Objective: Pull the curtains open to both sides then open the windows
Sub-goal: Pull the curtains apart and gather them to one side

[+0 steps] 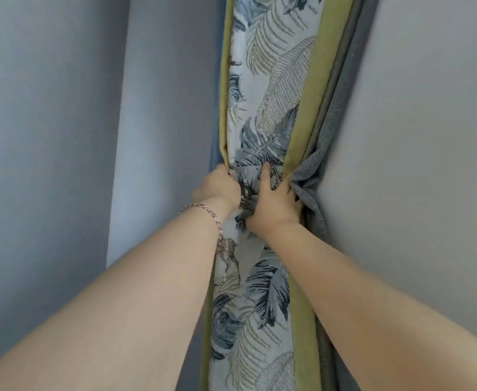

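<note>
Two grey-blue curtains fill the view and meet in the middle. The left curtain (62,122) hangs in broad folds; the right curtain (415,136) is paler grey. Between them runs a leaf-patterned strip (262,80) edged in olive green. My left hand (217,187), with a thin bracelet on its wrist, grips the left olive edge of the strip. My right hand (274,198) is clenched on the strip's right edge, bunching the patterned cloth and some grey fabric. No window is visible; the curtains hide it.
Only curtain fabric is in view on every side. Both of my bare forearms reach up from the bottom corners toward the centre seam.
</note>
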### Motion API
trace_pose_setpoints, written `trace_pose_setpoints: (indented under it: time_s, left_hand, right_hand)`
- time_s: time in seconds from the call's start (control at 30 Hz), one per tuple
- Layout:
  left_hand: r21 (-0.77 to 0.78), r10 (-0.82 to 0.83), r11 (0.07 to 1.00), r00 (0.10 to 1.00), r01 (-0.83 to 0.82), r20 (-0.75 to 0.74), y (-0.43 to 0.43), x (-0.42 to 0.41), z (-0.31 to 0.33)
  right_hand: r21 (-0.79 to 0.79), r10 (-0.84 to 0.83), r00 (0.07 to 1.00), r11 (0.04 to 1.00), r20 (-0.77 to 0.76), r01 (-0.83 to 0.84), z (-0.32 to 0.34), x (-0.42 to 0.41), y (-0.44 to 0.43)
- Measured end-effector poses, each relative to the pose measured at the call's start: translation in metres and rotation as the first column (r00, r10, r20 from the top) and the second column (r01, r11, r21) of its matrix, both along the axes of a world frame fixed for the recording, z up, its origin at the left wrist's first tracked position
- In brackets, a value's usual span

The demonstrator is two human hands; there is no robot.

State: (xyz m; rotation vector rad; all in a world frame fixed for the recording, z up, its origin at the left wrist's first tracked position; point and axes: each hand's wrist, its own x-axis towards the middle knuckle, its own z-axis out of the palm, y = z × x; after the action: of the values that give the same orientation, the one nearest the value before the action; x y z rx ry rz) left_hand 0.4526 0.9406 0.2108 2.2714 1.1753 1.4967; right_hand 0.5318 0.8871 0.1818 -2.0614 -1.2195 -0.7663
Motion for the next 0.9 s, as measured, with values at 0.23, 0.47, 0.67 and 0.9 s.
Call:
trace_pose_setpoints:
  time_s: [0.23, 0.47, 0.67, 0.9]
  left_hand:
    - [0.272, 0.337, 0.931, 0.862, -0.244, -0.380, 0.096, 0.034, 0.023]
    - [0.401, 0.445, 0.875, 0.777, -0.271, -0.445, 0.175, 0.061, -0.006]
    - [0.477, 0.521, 0.824, 0.738, -0.304, -0.428, 0.194, 0.065, -0.028]
    - [0.484, 0.574, 0.802, 0.677, -0.351, -0.460, 0.153, 0.046, -0.035]
  right_hand:
    - [0.035, 0.059, 0.997, 0.998, -0.053, -0.057, 0.011, 0.037, 0.094]
    - [0.055, 0.136, 0.991, 0.989, 0.012, -0.137, -0.005, 0.064, 0.158]
    - [-0.003, 0.111, 0.992, 0.994, 0.053, -0.111, -0.016, 0.062, 0.167]
    - [-0.012, 0.173, 0.985, 0.985, 0.016, -0.173, -0.034, 0.051, 0.133]
